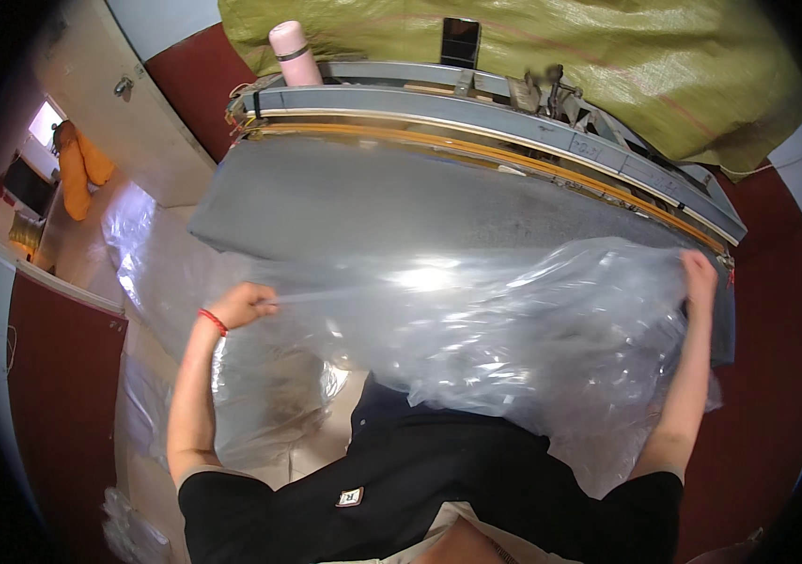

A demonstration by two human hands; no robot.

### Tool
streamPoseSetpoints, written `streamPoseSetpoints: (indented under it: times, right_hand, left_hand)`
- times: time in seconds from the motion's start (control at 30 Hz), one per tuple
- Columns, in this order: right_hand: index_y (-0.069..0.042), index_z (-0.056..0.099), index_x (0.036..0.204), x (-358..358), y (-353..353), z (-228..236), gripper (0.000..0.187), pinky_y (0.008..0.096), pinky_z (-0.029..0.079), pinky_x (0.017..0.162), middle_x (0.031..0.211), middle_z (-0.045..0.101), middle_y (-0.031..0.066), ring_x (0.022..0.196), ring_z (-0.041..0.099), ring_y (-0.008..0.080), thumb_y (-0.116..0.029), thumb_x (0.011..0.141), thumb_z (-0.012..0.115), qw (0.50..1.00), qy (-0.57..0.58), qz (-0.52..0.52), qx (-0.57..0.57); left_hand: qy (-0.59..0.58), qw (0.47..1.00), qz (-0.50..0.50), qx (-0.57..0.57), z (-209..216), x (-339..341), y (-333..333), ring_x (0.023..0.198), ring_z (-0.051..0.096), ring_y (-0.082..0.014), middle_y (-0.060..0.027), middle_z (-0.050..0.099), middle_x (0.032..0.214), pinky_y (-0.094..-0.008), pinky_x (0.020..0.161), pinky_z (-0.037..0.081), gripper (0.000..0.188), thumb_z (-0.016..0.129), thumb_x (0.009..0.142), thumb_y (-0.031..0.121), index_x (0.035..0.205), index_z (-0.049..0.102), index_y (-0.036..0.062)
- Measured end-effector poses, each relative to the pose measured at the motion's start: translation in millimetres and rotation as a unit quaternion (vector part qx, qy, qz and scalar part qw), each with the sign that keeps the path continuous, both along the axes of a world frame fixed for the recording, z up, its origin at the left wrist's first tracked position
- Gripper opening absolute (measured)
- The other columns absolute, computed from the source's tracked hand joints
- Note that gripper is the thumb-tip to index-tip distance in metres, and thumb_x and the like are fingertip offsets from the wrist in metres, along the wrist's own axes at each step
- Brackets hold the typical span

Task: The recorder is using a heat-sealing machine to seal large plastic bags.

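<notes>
Film (504, 329), grasped at both ends

At far left, a red panel (58, 376), low down; above it, an orange shape (86, 169), too small to tell. Next, a pale door (138, 122) with a metal handle (123, 86). Below the door, loose film (133, 240) in shiny folds; impossible to tell whether joined to the held film.

Then the left hand (243, 305), red bracelet (213, 322) at the wrist. Pinches the film's left end between bent fingers, drawing it into a narrow, taut fold running rightward.

Farther right, at the back, a pink bottle (295, 56) behind the left end of a grey frame (401, 101). Along the frame's near side, an orange strip (326, 130); before it, the grey worktop (354, 193), bare at the back.

In the middle, the film, partly blurred, wide and wrinkled, lying over the worktop's near part and hanging close to the black shirt (438, 456). Beyond the frame, a dark phone (460, 42), upright against a green tarp (645, 66). Right of the phone, metal fittings (556, 94) on the frame.

At right, the right hand (699, 273), raised near the worktop's right end, fingers curled tight on the film's far right edge.
</notes>
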State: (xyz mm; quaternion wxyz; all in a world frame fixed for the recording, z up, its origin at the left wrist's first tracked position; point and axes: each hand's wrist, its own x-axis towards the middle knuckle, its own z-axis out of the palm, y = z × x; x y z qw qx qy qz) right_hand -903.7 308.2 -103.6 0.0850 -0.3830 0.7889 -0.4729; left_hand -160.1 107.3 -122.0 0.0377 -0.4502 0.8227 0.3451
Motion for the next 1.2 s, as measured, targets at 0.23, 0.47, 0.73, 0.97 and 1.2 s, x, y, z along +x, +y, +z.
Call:
streamPoseSetpoints:
  times: [0.23,0.47,0.73,0.97,1.2]
  right_hand:
    - [-0.003,0.064,0.083,-185,206,-32,0.023,0.0226,0.043,0.063,0.076,0.06,-0.0005,0.068,0.053,0.0093,-0.026,0.079,0.063,0.938,-0.03,-0.293,-0.183]
    - [-0.001,0.062,0.068,-205,238,-54,0.036,0.0284,0.042,0.061,0.066,0.06,0.0033,0.063,0.05,0.0123,-0.036,0.072,0.067,0.881,0.098,-0.462,0.023]
    - [-0.014,0.064,0.09,-133,133,-39,0.028,0.0409,0.046,0.074,0.09,0.063,0.0101,0.087,0.059,0.031,-0.037,0.075,0.057,0.786,0.144,-0.539,0.267]
    - [-0.01,0.058,0.088,-132,118,-34,0.023,0.0424,0.047,0.07,0.086,0.062,0.0131,0.085,0.059,0.0314,-0.032,0.081,0.054,0.791,0.179,-0.509,0.288]
    - [-0.009,0.057,0.092,-130,131,-34,0.024,0.043,0.047,0.071,0.09,0.062,0.014,0.086,0.06,0.0316,-0.03,0.082,0.051,0.79,0.181,-0.502,0.302]
  left_hand:
    - [-0.043,0.945,0.193,-0.261,86,118,-130,0.068,0.058,-0.0186,-0.0093,0.061,0.071,-0.03,0.064,0.046,0.01,0.057,0.072,0.003,0.082,0.06,0.0045]
    - [0.146,0.798,0.315,-0.492,79,-49,-176,0.093,0.055,-0.0278,-0.0157,0.059,0.1,-0.0336,0.08,0.042,0.029,0.059,0.08,0.025,0.093,0.058,-0.0006]
    - [-0.047,0.903,0.233,-0.357,-60,17,-240,0.124,0.032,-0.0261,-0.0145,0.037,0.132,-0.0328,0.103,0.022,0.052,0.043,0.088,0.038,0.126,0.04,0.0019]
    - [0.12,0.811,0.307,-0.484,-39,-22,-254,0.096,0.055,-0.0241,-0.0153,0.056,0.108,-0.0319,0.086,0.041,0.043,0.045,0.089,0.034,0.108,0.053,-0.0037]
    - [0.402,0.82,-0.061,0.403,39,-369,58,0.113,0.043,-0.0223,-0.0116,0.047,0.121,-0.0353,0.093,0.036,0.059,0.062,0.078,0.024,0.126,0.035,0.0044]
